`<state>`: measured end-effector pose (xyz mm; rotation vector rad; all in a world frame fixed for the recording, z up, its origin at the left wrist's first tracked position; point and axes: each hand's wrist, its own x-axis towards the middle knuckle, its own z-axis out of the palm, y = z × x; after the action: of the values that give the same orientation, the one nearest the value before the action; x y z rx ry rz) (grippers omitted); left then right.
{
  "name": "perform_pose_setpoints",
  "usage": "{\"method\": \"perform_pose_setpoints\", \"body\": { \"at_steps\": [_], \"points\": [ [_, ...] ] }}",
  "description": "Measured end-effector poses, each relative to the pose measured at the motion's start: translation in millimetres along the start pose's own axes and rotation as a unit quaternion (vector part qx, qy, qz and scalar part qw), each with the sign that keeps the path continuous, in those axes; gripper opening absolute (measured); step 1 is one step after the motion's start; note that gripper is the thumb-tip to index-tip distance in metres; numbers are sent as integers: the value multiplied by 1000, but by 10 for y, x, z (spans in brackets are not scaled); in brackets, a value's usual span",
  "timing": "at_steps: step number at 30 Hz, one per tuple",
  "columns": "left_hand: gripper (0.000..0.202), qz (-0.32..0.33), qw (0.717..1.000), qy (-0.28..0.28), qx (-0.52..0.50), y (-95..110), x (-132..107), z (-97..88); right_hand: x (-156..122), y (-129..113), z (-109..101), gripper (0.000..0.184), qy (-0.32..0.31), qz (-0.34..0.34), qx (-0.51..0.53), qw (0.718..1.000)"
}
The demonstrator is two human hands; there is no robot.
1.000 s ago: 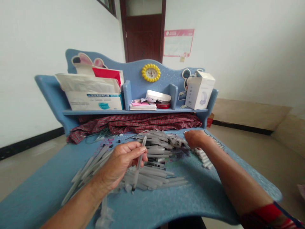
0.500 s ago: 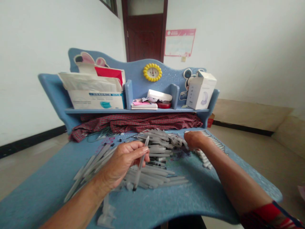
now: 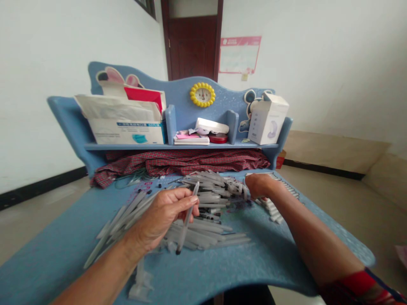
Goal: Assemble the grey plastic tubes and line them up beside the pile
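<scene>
Between the thumb and fingers of my left hand (image 3: 176,207) is a translucent pen (image 3: 187,220), its tip end up and its dark end down. My right hand (image 3: 259,186) is closed at the far right of the pile, its fingertips largely hidden behind the hand and by small clear pieces (image 3: 237,186). What it pinches, if anything, I cannot make out. Many whitish pen barrels (image 3: 203,235) lie heaped under and beyond my left hand. Another bunch of barrels (image 3: 119,226) lies left of my left wrist. White sticks (image 3: 272,209) are lined up beneath my right wrist.
The blue desk (image 3: 254,258) has a shelf at its back. On it stand a mask box (image 3: 127,133), a stack of papers (image 3: 191,141), a red round tin (image 3: 218,138) and a white carton (image 3: 269,120). A checked cloth (image 3: 178,162) lies under the shelf. Clear plastic scraps (image 3: 140,288) sit near the front edge.
The view has shifted very slightly. My left hand still holds the pen in the same pose, and my right hand stays by the small clear pieces, barely moved.
</scene>
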<state>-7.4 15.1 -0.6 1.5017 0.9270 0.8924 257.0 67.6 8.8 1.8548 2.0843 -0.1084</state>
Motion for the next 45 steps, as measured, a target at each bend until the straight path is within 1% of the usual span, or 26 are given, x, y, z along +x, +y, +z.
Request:
{"method": "perform_pose_setpoints", "body": {
  "at_steps": [6, 10, 12, 13, 14, 15, 17, 18, 19, 20, 21, 23, 25, 26, 28, 30, 36, 40, 45],
  "points": [
    [20, 6, 1000, -7, 7, 2, -8, -7, 1, -65, 34, 23, -21, -19, 31, 999],
    [21, 4, 1000, -8, 13, 4, -11, -8, -75, -64, -19, 19, -11, -54, 79, 995],
    [22, 3, 1000, -9, 13, 7, -11, -5, -125, -53, -56, 21, 5, -94, 142, 985],
    [22, 1, 1000, -11, 13, 9, -12, -1, -144, -52, -67, 20, 17, -127, 208, 970],
    [22, -1, 1000, -14, 13, 10, -13, 3, -158, -58, -72, 18, 30, -165, 294, 941],
    [23, -5, 1000, -18, 13, 12, -16, 9, -166, -73, -70, 15, 42, -204, 391, 896],
    [23, -16, 999, -33, 11, 12, -24, 24, -168, -136, -50, 14, 55, -268, 564, 779],
    [23, -21, 999, -44, 9, 10, -30, 33, -166, -182, -36, 16, 55, -289, 619, 728],
    [24, -25, 998, -55, 8, 7, -36, 42, -164, -234, -22, 17, 55, -304, 659, 686],
    [24, -29, 997, -66, 7, 5, -43, 51, -163, -288, -9, 17, 54, -315, 689, 650],
    [25, -32, 996, -77, 10, 3, -50, 59, -163, -342, 1, 17, 54, -324, 711, 621],
    [27, -39, 995, -93, 22, 3, -64, 75, -169, -434, 12, 15, 57, -334, 743, 577],
    [27, -40, 994, -99, 39, 8, -76, 87, -178, -499, 17, 14, 61, -338, 764, 546],
    [27, -39, 993, -99, 47, 12, -80, 92, -183, -523, 18, 14, 61, -338, 772, 535],
    [26, -32, 993, -95, 59, 17, -84, 96, -196, -561, 22, 14, 57, -339, 781, 521],
    [27, -27, 993, -91, 65, 15, -83, 98, -211, -595, 30, 13, 47, -342, 783, 518],
    [27, -16, 994, -67, 82, -14, -65, 100, -233, -681, 69, 15, 3, -350, 770, 533],
    [27, -9, 993, -56, 104, -27, -58, 101, -220, -662, 80, 15, 4, -344, 754, 559],
    [25, -16, 986, -51, 156, -37, -51, 102, -225, -574, 59, 14, -5, -351, 709, 611]
  ]
}}
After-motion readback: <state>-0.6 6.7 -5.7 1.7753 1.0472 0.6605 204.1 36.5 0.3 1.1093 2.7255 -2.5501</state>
